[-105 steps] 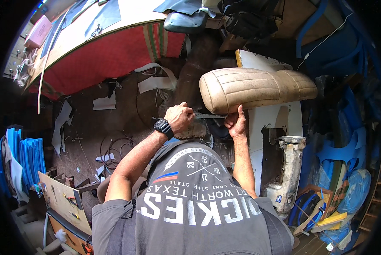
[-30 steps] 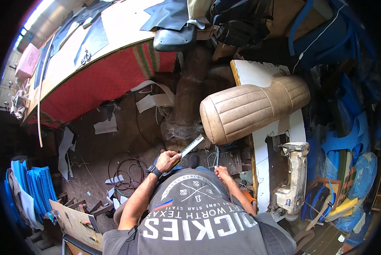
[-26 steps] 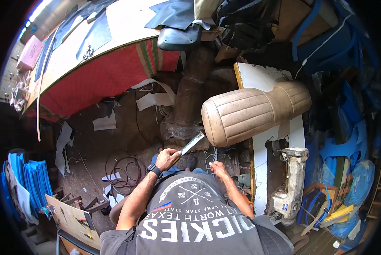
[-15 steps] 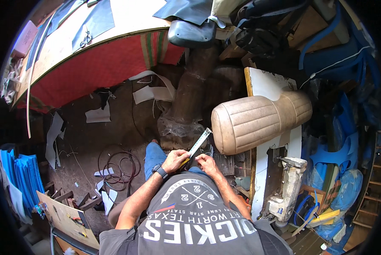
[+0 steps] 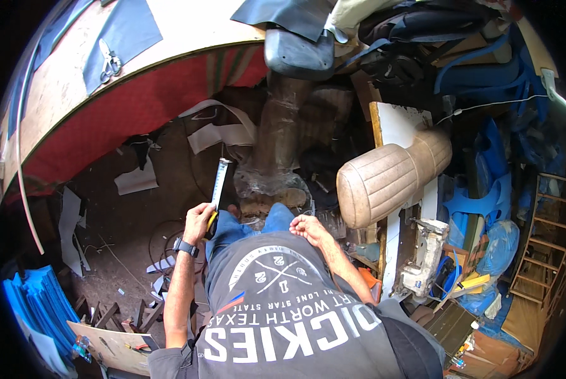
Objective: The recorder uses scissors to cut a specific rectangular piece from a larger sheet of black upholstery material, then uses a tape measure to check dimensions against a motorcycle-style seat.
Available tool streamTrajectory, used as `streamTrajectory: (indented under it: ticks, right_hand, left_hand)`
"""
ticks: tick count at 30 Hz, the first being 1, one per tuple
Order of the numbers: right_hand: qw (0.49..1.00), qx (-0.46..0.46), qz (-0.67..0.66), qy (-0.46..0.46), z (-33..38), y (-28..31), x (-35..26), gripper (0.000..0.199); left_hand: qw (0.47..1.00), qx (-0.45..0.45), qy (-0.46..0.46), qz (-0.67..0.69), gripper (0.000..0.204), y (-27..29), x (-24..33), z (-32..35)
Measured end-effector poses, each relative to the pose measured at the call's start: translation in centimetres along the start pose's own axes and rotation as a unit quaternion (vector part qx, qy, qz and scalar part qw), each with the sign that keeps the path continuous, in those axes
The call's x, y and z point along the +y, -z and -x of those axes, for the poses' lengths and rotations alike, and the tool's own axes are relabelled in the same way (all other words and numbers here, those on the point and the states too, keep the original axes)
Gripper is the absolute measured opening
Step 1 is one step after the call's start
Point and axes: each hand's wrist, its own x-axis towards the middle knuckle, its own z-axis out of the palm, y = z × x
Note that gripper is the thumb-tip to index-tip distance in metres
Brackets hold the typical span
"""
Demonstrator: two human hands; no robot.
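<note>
My left hand (image 5: pixel 198 221) is closed around a yellow and black tape measure (image 5: pixel 213 220). Its blade (image 5: pixel 219 182) sticks out straight, away from me, over the dark floor beyond my left knee. My right hand (image 5: pixel 307 228) hovers in front of my shirt near my right thigh, fingers curled in toward the thumb; whether something small is between them is hidden. A tan padded seat (image 5: pixel 384 180) with stitched ribs lies beyond and to the right of that hand, apart from both hands.
Scissors (image 5: pixel 110 62) lie on dark sheet material on the worktable (image 5: pixel 169 38) at far left. A black seat-like pad (image 5: pixel 299 54) juts from its edge. To the right stand a worn white machine (image 5: pixel 425 252) and a wooden ladder (image 5: pixel 545 218). Blue folded sheets (image 5: pixel 40 309) fill the near left.
My left hand has moved left with the tape measure, its blade now pointing more directly away from me. The hands have parted; my right hand stays near my lap. The whole view has shifted.
</note>
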Motion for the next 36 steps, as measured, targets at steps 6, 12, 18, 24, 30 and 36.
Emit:
streamTrajectory:
  ticks: [6,12,18,24,30,36]
  right_hand:
    - [0.998,-0.050,0.007,0.043,-5.4,-8.0,-6.5,0.013]
    - [0.988,-0.122,-0.037,0.083,-7.6,-13.1,-9.6,0.013]
    - [0.974,-0.181,-0.116,0.077,-9.6,-16.2,-11.6,0.016]
    - [0.964,-0.229,-0.110,0.081,-12.1,-23.6,-14.7,0.020]
    - [0.856,-0.092,0.257,0.439,-10.3,-32.2,-20.0,0.051]
    - [0.902,-0.170,0.142,0.369,-11.2,-29.8,-20.3,0.034]
  left_hand:
    - [0.997,0.080,0.001,0.020,0.028,4.4,-0.4,2.6]
    - [0.998,0.047,-0.036,-0.009,0.028,6.4,2.0,1.5]
    - [0.996,-0.005,-0.063,0.069,0.025,5.2,8.6,-2.2]
    - [0.994,-0.024,-0.103,0.034,0.026,4.3,12.8,-7.3]
    - [0.964,-0.111,-0.005,0.241,0.027,7.3,17.2,-10.8]
    - [0.966,-0.124,-0.004,0.226,0.027,4.4,18.2,-10.1]
